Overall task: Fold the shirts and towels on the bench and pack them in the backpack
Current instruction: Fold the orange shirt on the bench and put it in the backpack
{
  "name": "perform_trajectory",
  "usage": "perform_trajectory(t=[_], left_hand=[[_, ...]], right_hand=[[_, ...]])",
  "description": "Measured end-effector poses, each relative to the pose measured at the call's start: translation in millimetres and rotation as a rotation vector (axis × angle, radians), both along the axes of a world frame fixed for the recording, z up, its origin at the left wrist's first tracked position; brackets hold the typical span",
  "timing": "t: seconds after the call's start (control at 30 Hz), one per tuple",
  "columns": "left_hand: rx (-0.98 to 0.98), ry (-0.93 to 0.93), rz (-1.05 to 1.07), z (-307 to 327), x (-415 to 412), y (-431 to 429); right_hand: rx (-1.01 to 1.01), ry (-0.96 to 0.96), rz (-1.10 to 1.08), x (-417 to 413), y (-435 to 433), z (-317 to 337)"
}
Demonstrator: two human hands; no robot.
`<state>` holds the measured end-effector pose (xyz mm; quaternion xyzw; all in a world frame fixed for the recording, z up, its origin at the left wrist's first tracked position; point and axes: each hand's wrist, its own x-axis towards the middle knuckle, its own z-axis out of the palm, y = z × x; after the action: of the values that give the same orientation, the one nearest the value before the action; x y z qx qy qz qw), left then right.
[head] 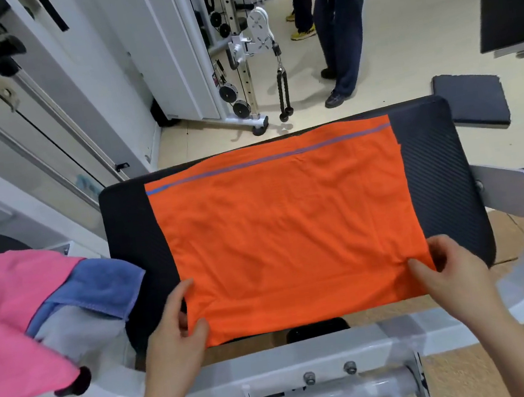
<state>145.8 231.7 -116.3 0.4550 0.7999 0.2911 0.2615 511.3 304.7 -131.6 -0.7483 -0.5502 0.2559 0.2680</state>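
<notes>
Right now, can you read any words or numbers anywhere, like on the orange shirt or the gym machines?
No text here can be read.
Orange shirt: no letters, only a plain blue stripe.
Small sticker on the cable machine: too small and blurred to read.
Pink towel and blue towel: no labels show.

The pink towel (7,315) runs off the left edge.

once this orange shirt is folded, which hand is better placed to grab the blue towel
Left. The left hand pinches the orange shirt at its left corner, beside the blue towel; the right hand is across the shirt.
</notes>
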Motion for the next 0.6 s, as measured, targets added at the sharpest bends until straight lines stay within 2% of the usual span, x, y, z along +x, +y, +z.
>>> perform_trajectory(t=[0.13,0.2,0.23,0.3,0.37,0.6], left_hand=[[-0.182,0.227,-0.165,5.7,-4.6,7.7],[-0.074,0.382,-0.168,12.8,-8.3,18.4],[0.014,0.403,-0.141,18.1,-10.7,27.1],[0.152,0.338,-0.045,29.2,-18.9,54.7],[0.211,0.259,0.064,40.0,-30.1,89.5],[0.230,-0.022,0.231,53.2,-49.9,156.8]], right_hand=[[0.034,-0.126,-0.021,-4.2,9.4,1.4],[0.074,-0.146,-0.058,-6.9,22.2,7.6],[0.108,-0.142,-0.063,-8.2,30.8,12.2],[0.179,-0.127,-0.050,-11.1,55.1,24.0],[0.219,-0.098,-0.045,-13.7,88.4,37.6],[0.126,0.021,-0.099,-28.7,163.2,68.2]])
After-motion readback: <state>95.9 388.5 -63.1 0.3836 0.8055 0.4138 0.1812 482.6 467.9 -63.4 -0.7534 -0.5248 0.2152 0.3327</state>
